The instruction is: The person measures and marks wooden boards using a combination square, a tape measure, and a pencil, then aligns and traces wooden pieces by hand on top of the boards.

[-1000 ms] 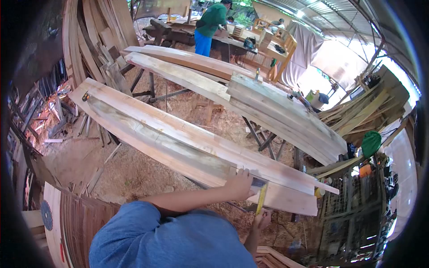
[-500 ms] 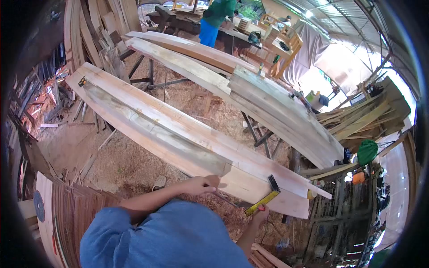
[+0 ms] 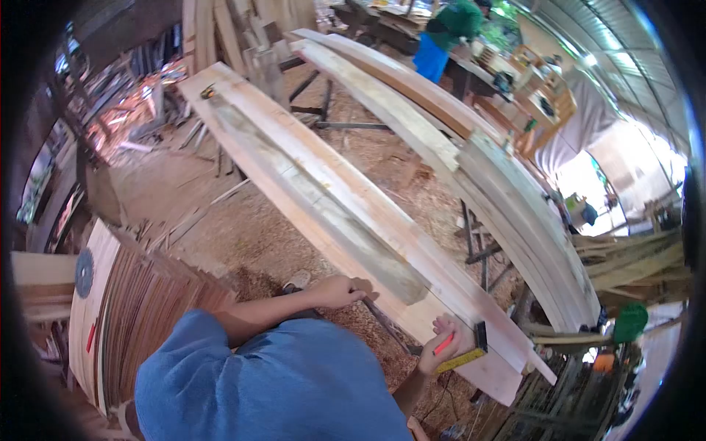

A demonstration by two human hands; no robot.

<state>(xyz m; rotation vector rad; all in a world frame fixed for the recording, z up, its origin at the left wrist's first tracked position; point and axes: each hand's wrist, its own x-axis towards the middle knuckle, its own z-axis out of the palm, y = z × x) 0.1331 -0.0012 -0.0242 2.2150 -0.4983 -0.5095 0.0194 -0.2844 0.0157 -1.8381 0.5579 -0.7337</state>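
Note:
A long pale wooden plank with a grey-brown stained strip lies slantwise in front of me, beside a second long plank. My left hand is closed at the near edge of the plank; what its fingers hold, if anything, is hidden. My right hand, at the plank's near end, has its fingers closed around a red pencil. Right beside that hand is a try square with a yellow blade and a black stock. A yellow and black tape measure sits at the far end.
More long planks rest on metal stands to the right. At lower left stands a stack of thin boards with a round saw blade against it. A person in a green top works at a far bench. Shavings cover the ground.
The camera view has turned, shifting the scene right and down. My right hand has moved up over the square's yellow blade, and the red pencil now shows clearly in it.

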